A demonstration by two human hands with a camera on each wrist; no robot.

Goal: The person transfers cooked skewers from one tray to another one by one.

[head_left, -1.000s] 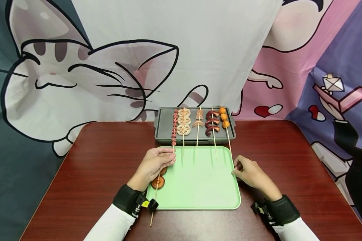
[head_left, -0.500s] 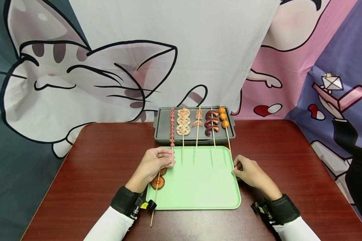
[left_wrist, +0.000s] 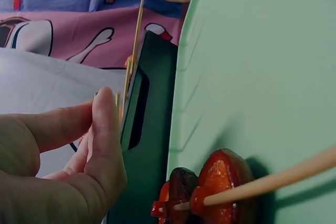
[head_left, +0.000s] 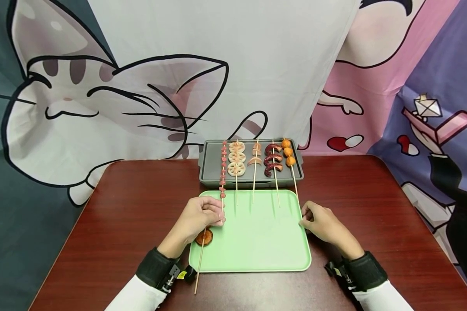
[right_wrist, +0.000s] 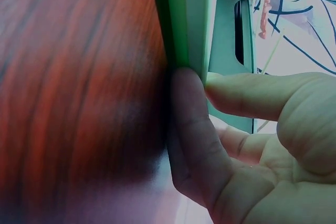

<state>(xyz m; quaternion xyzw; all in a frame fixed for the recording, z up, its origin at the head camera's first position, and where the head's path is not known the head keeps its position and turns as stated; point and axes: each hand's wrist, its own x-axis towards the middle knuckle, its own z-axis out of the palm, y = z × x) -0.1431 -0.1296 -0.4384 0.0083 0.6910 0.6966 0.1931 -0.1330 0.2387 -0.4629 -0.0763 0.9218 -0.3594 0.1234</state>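
Note:
My left hand (head_left: 194, 219) pinches the bare lower stick of a skewer threaded with small pink pieces (head_left: 223, 168). The skewer's upper part overlaps the left side of the grey grill pan (head_left: 205, 157) in the head view. Below that hand, a skewer of brown mushroom-like slices (head_left: 204, 237) lies along the left side of the light green tray (head_left: 257, 242), its stick reaching past the front edge; the slices also show in the left wrist view (left_wrist: 223, 182). My right hand (head_left: 322, 221) pinches the tray's right rim between thumb and fingers.
Across the grill pan lie skewers of lotus root slices (head_left: 236, 157), pale curved pieces (head_left: 255, 160), dark red tentacles (head_left: 273, 159) and orange balls (head_left: 288, 151). Their sticks stick out over the tray's back edge. A cartoon cloth (head_left: 288, 77) hangs behind the brown table (head_left: 140, 207).
My left hand first shifts the pink skewer slightly left, then draws it a little toward me, covering more of the mushroom-like slices. The right hand stays at the tray's rim.

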